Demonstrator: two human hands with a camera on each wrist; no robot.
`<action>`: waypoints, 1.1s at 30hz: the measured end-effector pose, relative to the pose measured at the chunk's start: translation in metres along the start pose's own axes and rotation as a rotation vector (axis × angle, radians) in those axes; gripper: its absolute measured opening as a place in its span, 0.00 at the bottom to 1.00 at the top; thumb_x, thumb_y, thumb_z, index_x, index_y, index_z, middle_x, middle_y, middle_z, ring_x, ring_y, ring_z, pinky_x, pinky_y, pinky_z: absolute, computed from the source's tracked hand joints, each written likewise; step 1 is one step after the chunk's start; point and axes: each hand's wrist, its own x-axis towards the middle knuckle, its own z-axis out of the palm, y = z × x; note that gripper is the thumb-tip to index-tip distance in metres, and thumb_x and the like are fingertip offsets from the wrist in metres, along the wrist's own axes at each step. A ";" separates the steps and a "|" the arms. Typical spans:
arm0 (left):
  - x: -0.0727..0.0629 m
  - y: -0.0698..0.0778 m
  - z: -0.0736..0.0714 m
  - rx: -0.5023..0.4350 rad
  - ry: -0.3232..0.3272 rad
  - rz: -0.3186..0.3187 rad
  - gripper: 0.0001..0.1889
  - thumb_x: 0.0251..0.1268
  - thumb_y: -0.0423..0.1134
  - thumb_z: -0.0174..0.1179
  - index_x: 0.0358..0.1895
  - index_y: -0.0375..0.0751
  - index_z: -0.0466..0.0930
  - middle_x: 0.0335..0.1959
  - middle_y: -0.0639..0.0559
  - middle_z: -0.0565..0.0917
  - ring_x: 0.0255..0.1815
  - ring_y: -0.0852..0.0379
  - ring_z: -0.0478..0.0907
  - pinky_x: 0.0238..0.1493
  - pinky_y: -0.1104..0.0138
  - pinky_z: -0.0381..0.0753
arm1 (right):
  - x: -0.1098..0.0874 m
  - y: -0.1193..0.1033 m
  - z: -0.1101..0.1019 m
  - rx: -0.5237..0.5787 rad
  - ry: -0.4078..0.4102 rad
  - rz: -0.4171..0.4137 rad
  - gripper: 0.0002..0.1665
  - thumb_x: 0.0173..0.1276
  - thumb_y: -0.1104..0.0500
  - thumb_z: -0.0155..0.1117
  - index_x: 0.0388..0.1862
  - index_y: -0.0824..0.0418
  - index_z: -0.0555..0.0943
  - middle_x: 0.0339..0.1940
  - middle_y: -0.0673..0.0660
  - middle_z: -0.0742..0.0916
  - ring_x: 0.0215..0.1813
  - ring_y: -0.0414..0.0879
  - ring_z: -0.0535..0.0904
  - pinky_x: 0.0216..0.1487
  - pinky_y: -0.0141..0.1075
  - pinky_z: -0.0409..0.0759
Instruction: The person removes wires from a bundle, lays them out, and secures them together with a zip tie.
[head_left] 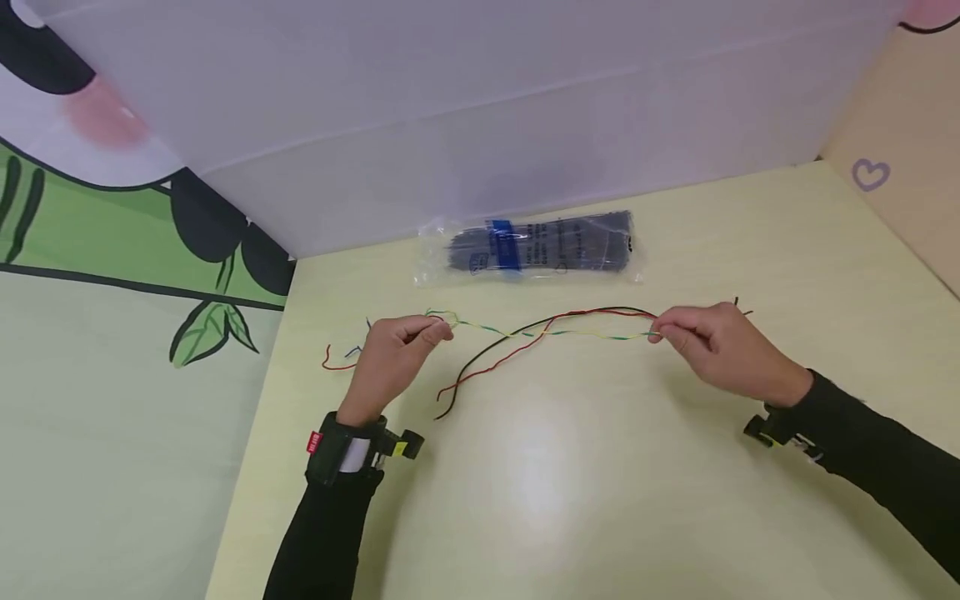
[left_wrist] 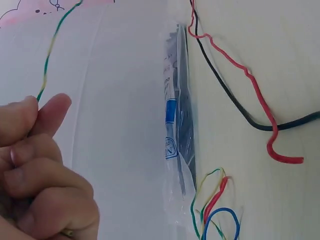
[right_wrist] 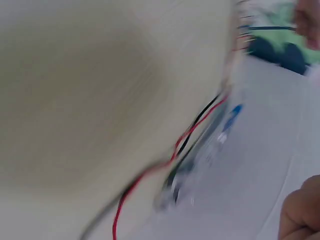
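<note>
A thin green-and-yellow wire (head_left: 570, 333) stretches between the two hands in the head view. My left hand (head_left: 401, 358) pinches it between thumb and forefinger, and the other fingers are curled in the left wrist view. At the opposite end, my right hand (head_left: 712, 350) pinches the wire between thumb and index finger. Below it, a black wire (head_left: 474, 358) and a red wire (head_left: 512, 356) curve across the table, crossing each other; their far ends pass behind the right hand. The right wrist view is blurred and shows only part of my right hand (right_wrist: 302, 212).
A clear bag of dark, thin strips with a blue band (head_left: 540, 246) lies at the back of the table, before a pale printed cloth wall (head_left: 510, 117). Short wire pieces, a red one (head_left: 335, 367) and a blue one (left_wrist: 225, 210) among them, lie near the left hand.
</note>
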 end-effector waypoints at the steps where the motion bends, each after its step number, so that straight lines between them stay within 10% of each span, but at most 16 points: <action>1: -0.002 -0.001 0.001 -0.017 -0.027 0.000 0.13 0.72 0.54 0.55 0.43 0.55 0.88 0.46 0.55 0.87 0.46 0.57 0.79 0.41 0.61 0.69 | -0.003 0.006 0.002 -0.223 0.031 -0.062 0.15 0.79 0.56 0.47 0.38 0.57 0.81 0.12 0.43 0.69 0.16 0.33 0.53 0.18 0.28 0.53; 5: -0.006 -0.006 0.011 0.002 -0.054 0.058 0.11 0.73 0.47 0.56 0.43 0.51 0.89 0.42 0.52 0.88 0.39 0.59 0.78 0.35 0.68 0.68 | -0.007 0.031 -0.001 -0.720 0.159 -0.206 0.21 0.79 0.53 0.37 0.29 0.59 0.72 0.09 0.43 0.63 0.18 0.34 0.48 0.20 0.29 0.44; 10: 0.007 -0.004 0.032 0.522 0.229 0.253 0.13 0.71 0.40 0.57 0.27 0.45 0.85 0.16 0.54 0.80 0.13 0.59 0.66 0.14 0.68 0.55 | -0.004 0.030 -0.007 -0.837 0.236 -0.150 0.13 0.69 0.65 0.33 0.24 0.60 0.61 0.14 0.44 0.52 0.23 0.39 0.41 0.24 0.33 0.39; 15: 0.017 -0.004 0.048 0.822 0.394 0.213 0.19 0.73 0.44 0.55 0.23 0.41 0.80 0.08 0.56 0.58 0.08 0.57 0.59 0.12 0.67 0.46 | -0.011 0.021 0.003 -0.844 0.223 0.006 0.09 0.64 0.69 0.35 0.25 0.59 0.60 0.15 0.44 0.51 0.23 0.40 0.42 0.22 0.34 0.39; 23: 0.011 0.015 0.085 0.853 0.185 0.206 0.12 0.74 0.39 0.53 0.30 0.39 0.74 0.10 0.54 0.66 0.09 0.55 0.67 0.10 0.65 0.59 | -0.013 0.026 0.017 -0.649 0.062 0.362 0.06 0.70 0.67 0.43 0.30 0.61 0.63 0.12 0.47 0.58 0.17 0.42 0.52 0.18 0.34 0.48; 28: 0.013 0.013 0.093 0.820 0.044 0.174 0.02 0.65 0.29 0.54 0.33 0.36 0.74 0.17 0.48 0.77 0.17 0.50 0.77 0.15 0.60 0.72 | -0.008 0.027 0.020 -0.680 0.040 0.355 0.07 0.68 0.66 0.43 0.29 0.62 0.62 0.10 0.47 0.60 0.15 0.43 0.54 0.16 0.35 0.49; 33: 0.016 -0.003 0.091 0.921 0.079 0.169 0.08 0.66 0.34 0.60 0.29 0.39 0.84 0.17 0.48 0.80 0.19 0.49 0.77 0.17 0.60 0.72 | -0.012 0.034 0.016 -0.762 0.077 0.314 0.11 0.65 0.69 0.48 0.23 0.60 0.62 0.11 0.49 0.61 0.15 0.44 0.53 0.14 0.36 0.49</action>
